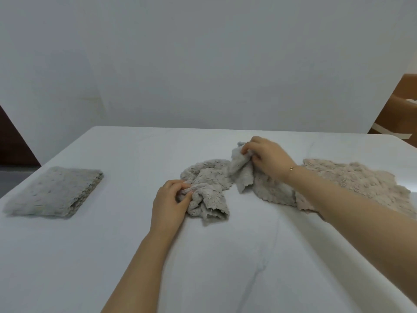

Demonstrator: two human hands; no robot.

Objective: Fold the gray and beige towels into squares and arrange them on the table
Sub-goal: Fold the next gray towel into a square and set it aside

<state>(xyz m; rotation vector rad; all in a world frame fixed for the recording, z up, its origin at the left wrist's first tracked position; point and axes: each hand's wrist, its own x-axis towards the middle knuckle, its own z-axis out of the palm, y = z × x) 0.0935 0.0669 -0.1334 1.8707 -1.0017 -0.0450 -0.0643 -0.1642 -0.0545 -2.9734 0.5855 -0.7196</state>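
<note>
A table (pixel 67 256) covered in white cloth fills the lower view, with a plain pale wall behind it.

Beige towel (pixel 352 184): lies unfolded and rumpled at the right of the table. The right forearm crosses over its near left part and hides that portion. Its left edge touches or overlaps the gray towel; which one lies on top cannot be told.

Crumpled gray towel (pixel 209 177): bunched at the table's centre, not folded. Both hands are on it.

Folded gray towel (pixel 54 193): sits at the left of the table, well apart from the other cloths, folded flat into a rough square with stacked edges showing on its right side. Nothing touches it.

Right hand (pixel 266 159): fingers curled, pinching a raised corner of the crumpled gray towel at its far end and lifting that corner clear of the table. A thin bracelet (pixel 292 168) sits on the wrist.

Left hand (pixel 169 199): fingers and thumb curled, gripping a gathered fold at the near end of the same towel, low against the table.

A brown cardboard box (pixel 401 109) stands beyond the table's far right corner, partly cut off by the frame edge.
</note>
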